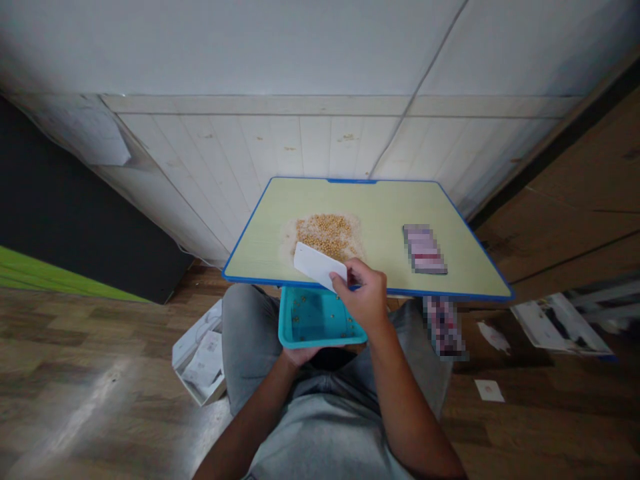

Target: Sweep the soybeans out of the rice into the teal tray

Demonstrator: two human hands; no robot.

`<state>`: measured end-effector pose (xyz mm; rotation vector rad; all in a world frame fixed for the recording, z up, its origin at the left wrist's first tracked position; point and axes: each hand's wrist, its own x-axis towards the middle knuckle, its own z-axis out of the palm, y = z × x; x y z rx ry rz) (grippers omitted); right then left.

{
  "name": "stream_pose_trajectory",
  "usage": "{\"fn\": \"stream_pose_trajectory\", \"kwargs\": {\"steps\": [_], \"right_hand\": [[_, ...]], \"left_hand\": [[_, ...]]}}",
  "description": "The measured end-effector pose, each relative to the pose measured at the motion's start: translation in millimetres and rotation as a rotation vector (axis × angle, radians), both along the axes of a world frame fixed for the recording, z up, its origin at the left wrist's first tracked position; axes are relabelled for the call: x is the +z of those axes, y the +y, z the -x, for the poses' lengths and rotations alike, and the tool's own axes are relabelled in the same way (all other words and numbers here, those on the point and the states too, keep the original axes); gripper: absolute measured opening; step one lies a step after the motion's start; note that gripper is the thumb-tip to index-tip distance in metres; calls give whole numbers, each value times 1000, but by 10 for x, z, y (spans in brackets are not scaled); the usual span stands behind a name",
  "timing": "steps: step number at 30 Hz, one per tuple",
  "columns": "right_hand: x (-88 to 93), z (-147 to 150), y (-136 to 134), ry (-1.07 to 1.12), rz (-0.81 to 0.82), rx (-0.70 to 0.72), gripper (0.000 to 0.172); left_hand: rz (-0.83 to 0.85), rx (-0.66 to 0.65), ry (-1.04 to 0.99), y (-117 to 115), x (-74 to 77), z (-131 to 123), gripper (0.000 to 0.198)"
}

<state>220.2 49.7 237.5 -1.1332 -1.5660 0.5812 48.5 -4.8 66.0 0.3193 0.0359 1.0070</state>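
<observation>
Scraper (319, 265), white, flat stiff plastic with rounded corners, sits over the table's (395, 203) near edge, long axis running from the right hand (364, 297) up-left toward the beans (327, 235). Right hand pinches its lower-right end. Beans are tan, small, heaped mid-table. Teal rectangular plastic tray (320, 320), a few beans inside, sits just below the table's near edge. Left hand (299, 357) holds it from underneath, fingers mostly hidden. Table top is pale green, blue-rimmed.

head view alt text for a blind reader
A person's right hand holds a white card at a pile of grains on a small table, while the left hand holds a teal tray below the table's near edge.
</observation>
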Motion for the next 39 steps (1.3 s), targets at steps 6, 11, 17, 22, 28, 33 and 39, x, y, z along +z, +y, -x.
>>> {"fn": "stream_pose_trajectory", "kwargs": {"steps": [6, 11, 17, 22, 28, 33, 39], "right_hand": [[-38, -54, 8, -2, 10, -36, 22], [-98, -76, 78, 17, 6, -111, 23], [-73, -18, 133, 50, 16, -136, 21], [20, 130, 161, -4, -17, -51, 21], [-4, 189, 211, -61, 3, -54, 19], [-58, 110, 264, -55, 14, -137, 21], [-45, 66, 295, -22, 16, -175, 23]], "left_hand": [[1, -13, 5, -16, 44, -8, 92], [-18, -26, 1, -8, 16, 10, 91], [-25, -31, -24, 0, -39, 9, 95], [-23, -1, -58, 0, -32, -8, 88], [-18, 6, -60, -14, -43, -16, 87], [0, 1, -47, -14, -36, -19, 89], [-1, -32, -34, -12, -40, 5, 93]]}}
